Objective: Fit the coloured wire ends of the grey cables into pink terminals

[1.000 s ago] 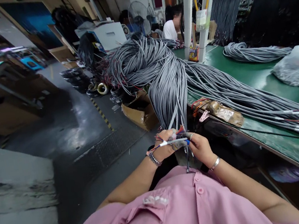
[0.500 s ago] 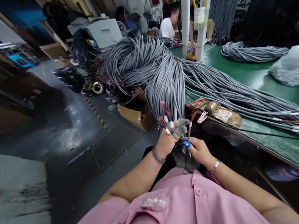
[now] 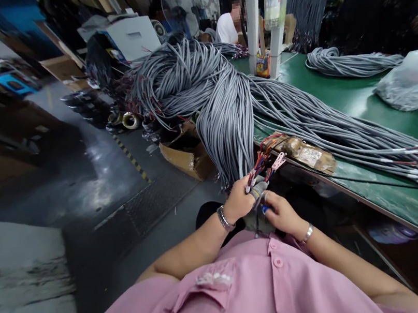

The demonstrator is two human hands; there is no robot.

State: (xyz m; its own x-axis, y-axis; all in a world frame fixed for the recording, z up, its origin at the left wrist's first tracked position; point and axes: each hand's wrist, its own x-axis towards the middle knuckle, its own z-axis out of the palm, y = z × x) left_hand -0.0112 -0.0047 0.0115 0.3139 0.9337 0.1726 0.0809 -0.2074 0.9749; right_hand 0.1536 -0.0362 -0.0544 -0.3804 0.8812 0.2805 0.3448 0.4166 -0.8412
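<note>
In front of my chest, my left hand (image 3: 243, 198) is closed around several grey cable ends (image 3: 254, 181). They have white bands and fanned-out coloured wires, and grey covers sit on some fingers. Close beside it on the right, my right hand (image 3: 283, 212) has curled fingers. A blue band (image 3: 266, 208) shows at its thumb; what its fingertips grip is hidden. Just beyond the hands, a thick bundle of grey cables (image 3: 228, 127) hangs over the table edge. A pink clip (image 3: 279, 161) is at that edge, near the coloured wires.
On the green table (image 3: 346, 104) lie a long row of grey cables (image 3: 329, 123), a taped brown packet (image 3: 307, 155), a coil (image 3: 352, 66) and a plastic bag (image 3: 413, 79). An open carton (image 3: 187, 154) stands on the floor. A person (image 3: 227, 28) sits behind the posts.
The cable ends in my left hand have tipped from upright toward the right. The cable that stood in my right hand now leans with the left hand's bunch. The view has shifted slightly.
</note>
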